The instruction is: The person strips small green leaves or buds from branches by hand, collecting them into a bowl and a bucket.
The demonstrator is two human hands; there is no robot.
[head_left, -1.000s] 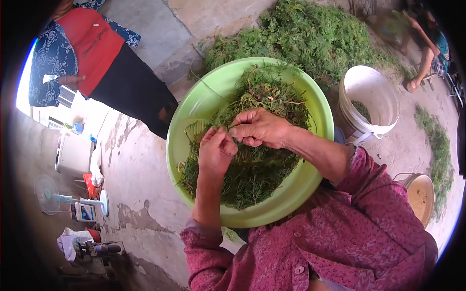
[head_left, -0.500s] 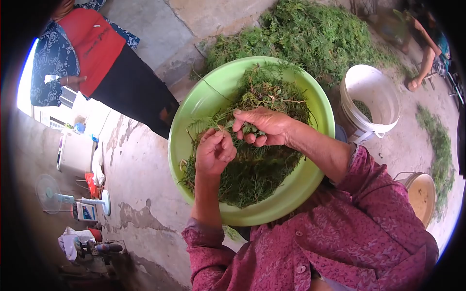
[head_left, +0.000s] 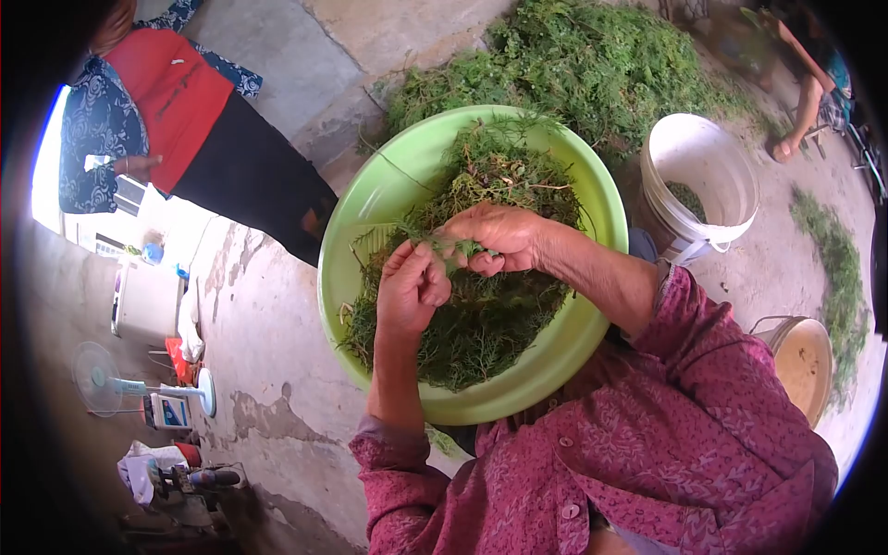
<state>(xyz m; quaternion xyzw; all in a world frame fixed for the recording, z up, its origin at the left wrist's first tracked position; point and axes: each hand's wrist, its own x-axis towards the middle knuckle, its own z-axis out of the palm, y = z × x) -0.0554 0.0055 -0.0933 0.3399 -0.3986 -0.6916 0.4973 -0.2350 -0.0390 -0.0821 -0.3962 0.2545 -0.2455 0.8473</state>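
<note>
A wide lime-green basin (head_left: pixel 370 199) sits in front of me, holding a heap of feathery green sprigs (head_left: pixel 462 347) with some brownish stems among them. Over the heap my two hands almost meet. My left hand (head_left: pixel 413 287) pinches a small green sprig (head_left: pixel 427 231) between thumb and forefinger. Curled around a little bunch of green leaves (head_left: pixel 467 248), my right hand (head_left: pixel 499 236) is closed, its thumb and forefinger close to the left fingertips. Part of the bunch is hidden inside the right fingers.
Behind the basin lies a large pile of green branches (head_left: pixel 592 74). A white bucket (head_left: pixel 712 157) with some greenery inside and another bucket (head_left: pixel 803 370) stand right. A person in a red top (head_left: pixel 176 92) stands left; another person's leg (head_left: pixel 805 116) shows far right. A fan (head_left: pixel 139 384) stands left.
My right hand has shifted slightly left, closer to my left fingertips, and its thumb has come down toward the sprig. The view has tilted a little.
</note>
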